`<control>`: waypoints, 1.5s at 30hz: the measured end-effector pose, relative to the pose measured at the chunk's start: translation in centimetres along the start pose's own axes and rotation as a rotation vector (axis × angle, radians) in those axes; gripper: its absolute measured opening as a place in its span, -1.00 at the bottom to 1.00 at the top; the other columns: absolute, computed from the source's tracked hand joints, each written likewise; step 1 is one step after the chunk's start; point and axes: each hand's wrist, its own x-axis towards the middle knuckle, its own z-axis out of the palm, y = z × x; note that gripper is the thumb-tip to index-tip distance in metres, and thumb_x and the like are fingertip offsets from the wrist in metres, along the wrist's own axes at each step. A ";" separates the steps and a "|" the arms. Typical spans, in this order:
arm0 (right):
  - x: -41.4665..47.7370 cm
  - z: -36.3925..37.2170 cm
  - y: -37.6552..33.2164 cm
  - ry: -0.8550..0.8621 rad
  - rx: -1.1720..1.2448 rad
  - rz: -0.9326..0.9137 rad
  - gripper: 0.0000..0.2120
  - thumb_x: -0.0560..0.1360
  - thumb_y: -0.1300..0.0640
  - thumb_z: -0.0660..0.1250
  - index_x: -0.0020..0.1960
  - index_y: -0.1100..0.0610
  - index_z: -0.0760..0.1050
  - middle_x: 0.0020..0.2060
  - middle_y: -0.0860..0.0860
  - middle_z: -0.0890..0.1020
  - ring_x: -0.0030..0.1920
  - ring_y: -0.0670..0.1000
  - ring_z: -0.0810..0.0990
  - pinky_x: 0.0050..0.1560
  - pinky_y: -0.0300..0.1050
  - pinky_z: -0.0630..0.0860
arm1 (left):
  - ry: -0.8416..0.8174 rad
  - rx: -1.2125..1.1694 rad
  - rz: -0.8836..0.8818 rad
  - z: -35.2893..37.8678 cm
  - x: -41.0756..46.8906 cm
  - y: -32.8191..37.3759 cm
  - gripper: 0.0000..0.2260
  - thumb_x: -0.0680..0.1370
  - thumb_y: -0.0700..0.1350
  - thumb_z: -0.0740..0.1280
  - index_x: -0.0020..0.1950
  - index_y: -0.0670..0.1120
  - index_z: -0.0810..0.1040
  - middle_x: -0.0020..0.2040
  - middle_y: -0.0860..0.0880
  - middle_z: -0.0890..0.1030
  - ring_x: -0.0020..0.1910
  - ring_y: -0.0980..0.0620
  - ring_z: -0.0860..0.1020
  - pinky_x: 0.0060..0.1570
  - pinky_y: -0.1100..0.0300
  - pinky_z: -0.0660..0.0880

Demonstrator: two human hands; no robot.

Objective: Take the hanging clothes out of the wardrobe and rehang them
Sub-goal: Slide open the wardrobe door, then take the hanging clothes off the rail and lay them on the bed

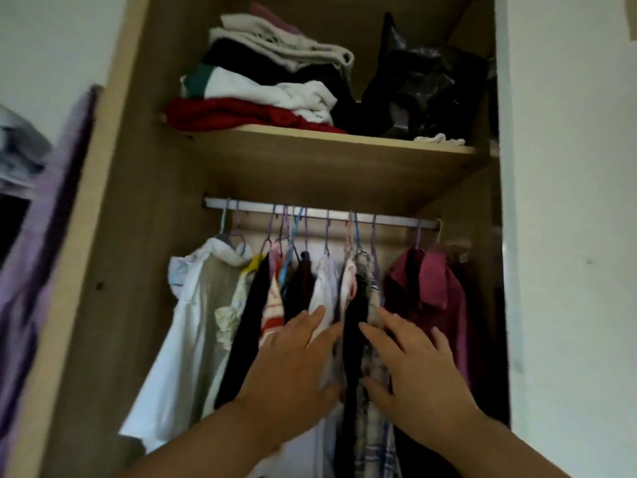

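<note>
You get dim, soft indoor light; the purple hanging cloth [38, 236] at left smears with motion blur, edges bowing outward.

Left hand [296, 360] and right hand [418, 365] reach forward, fingers spread.

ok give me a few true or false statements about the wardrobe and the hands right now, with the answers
1. Both hands, left hand and right hand, reach among the hanging clothes. True.
2. The rail is bare. False: many hangers with garments hang on it.
3. Folded clothes sit on the shelf above the rail. True.
4. The maroon shirt hangs at the far left. False: it hangs at the right end; a white shirt is at the left.
5. A hand holds a garment taken out of the wardrobe. False: both hands are open, fingers spread.
</note>
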 end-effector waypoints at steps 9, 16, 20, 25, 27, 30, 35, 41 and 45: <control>7.0 -0.4 -11.8 0.034 0.264 -0.085 -0.37 0.53 -0.21 0.14 0.50 -0.20 -0.07 0.53 -0.11 -0.06 0.52 -0.03 -0.03 0.46 0.21 -0.11 | 0.136 0.193 -0.034 -6.7 -3.2 -10.9 -0.36 0.38 0.29 0.06 0.46 0.20 0.17 0.56 0.01 0.04 0.53 -0.04 0.07 0.40 -0.08 0.22; 12.1 0.6 -19.1 0.116 0.350 -0.057 -0.39 0.50 -0.15 0.20 0.49 -0.15 0.06 0.47 -0.13 0.17 0.46 -0.02 0.16 0.44 0.18 0.04 | 0.286 0.441 0.002 -12.0 -3.4 -18.7 -0.43 0.31 0.18 0.30 0.32 0.12 0.43 0.46 -0.07 0.35 0.47 -0.12 0.25 0.27 -0.28 0.28; 16.0 1.6 -21.8 0.137 0.457 -0.013 -0.37 0.46 -0.14 0.27 0.47 -0.08 0.14 0.39 -0.07 0.33 0.38 0.03 0.33 0.37 0.08 0.29 | 0.354 0.533 0.004 -13.8 -2.0 -22.3 -0.44 0.36 0.15 0.26 0.33 0.00 0.47 0.44 -0.12 0.36 0.46 -0.16 0.26 0.27 -0.23 0.31; 21.3 2.1 -23.8 0.077 0.572 0.078 -0.37 0.51 -0.07 0.27 0.50 0.07 0.14 0.37 0.06 0.39 0.34 0.07 0.38 0.34 -0.03 0.36 | 0.456 0.575 -0.030 -15.1 0.3 -24.4 -0.29 0.35 0.15 0.25 0.46 -0.09 0.31 0.52 -0.17 0.18 0.52 -0.18 0.09 0.39 -0.16 0.16; 23.5 2.4 -24.2 0.041 0.621 0.135 -0.43 0.53 -0.04 0.25 0.47 0.12 0.20 0.35 0.11 0.43 0.31 0.10 0.42 0.30 -0.02 0.40 | 0.507 0.543 -0.035 -15.4 0.8 -24.4 -0.31 0.33 0.10 0.15 0.45 -0.11 0.33 0.51 -0.21 0.19 0.51 -0.21 0.11 0.38 -0.15 0.17; 26.1 3.2 -24.5 0.006 0.612 0.197 -0.50 0.54 -0.01 0.25 0.41 0.17 0.29 0.30 0.15 0.48 0.28 0.13 0.45 0.22 -0.07 0.39 | 0.545 0.529 -0.026 -15.2 0.9 -24.6 -0.29 0.31 0.10 0.02 0.44 -0.09 0.35 0.51 -0.21 0.21 0.51 -0.21 0.11 0.39 -0.14 0.14; 28.7 4.1 -24.2 -0.019 0.622 0.267 -0.59 0.52 0.06 0.25 0.30 0.24 0.39 0.21 0.17 0.54 0.24 0.16 0.49 0.16 -0.12 0.42 | 0.564 0.549 -0.018 -15.0 0.9 -24.6 -0.36 0.31 0.10 0.09 0.35 -0.05 0.46 0.47 -0.18 0.31 0.49 -0.22 0.17 0.36 -0.16 0.21; 30.1 5.4 -23.0 -0.090 0.472 0.309 -0.78 0.54 0.18 0.18 0.14 0.20 0.47 0.13 0.18 0.57 0.15 0.19 0.54 0.15 0.02 0.51 | 0.561 0.541 -0.027 -15.0 0.8 -24.6 -0.45 0.33 0.10 0.10 0.26 0.01 0.54 0.46 -0.14 0.34 0.49 -0.22 0.17 0.37 -0.17 0.21; 30.2 5.9 -22.3 0.031 0.473 0.288 -0.82 0.52 0.22 0.17 0.08 0.18 0.47 0.03 0.16 0.61 0.07 0.18 0.57 0.02 -0.05 0.50 | 0.558 0.533 -0.010 -14.9 0.8 -24.7 -0.54 0.33 0.08 0.12 0.14 0.07 0.61 0.44 -0.14 0.37 0.48 -0.23 0.19 0.35 -0.17 0.20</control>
